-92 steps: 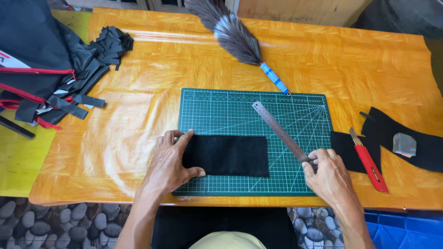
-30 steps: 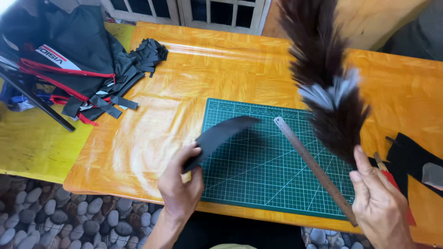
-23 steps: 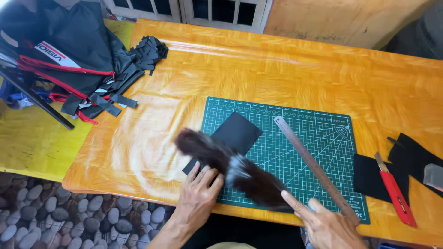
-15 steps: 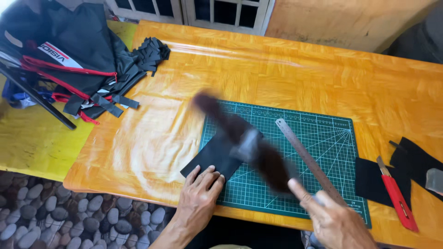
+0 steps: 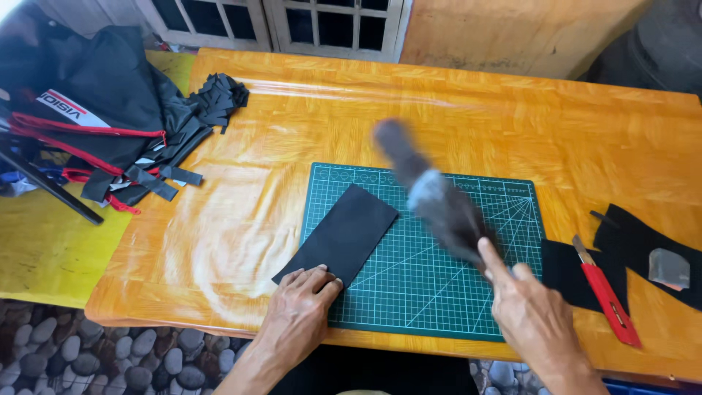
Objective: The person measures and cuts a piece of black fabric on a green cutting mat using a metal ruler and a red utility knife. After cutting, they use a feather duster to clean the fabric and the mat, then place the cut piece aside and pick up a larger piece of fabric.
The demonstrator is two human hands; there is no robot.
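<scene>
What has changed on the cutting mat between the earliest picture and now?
The right hand let go of the metal ruler, now out of sight, and took up the feather duster, sweeping it over the green mat. The black fabric piece now lies slanted under the left hand. The red knife stayed.

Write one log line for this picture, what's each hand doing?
left hand: pressing black fabric piece | right hand: swinging feather duster | over green cutting mat

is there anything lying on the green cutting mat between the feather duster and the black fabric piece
Nothing visible does. The feather duster, blurred in the right hand, is over bare cutting mat. The black fabric piece lies at the mat's left edge, pinned by the left hand.
</scene>
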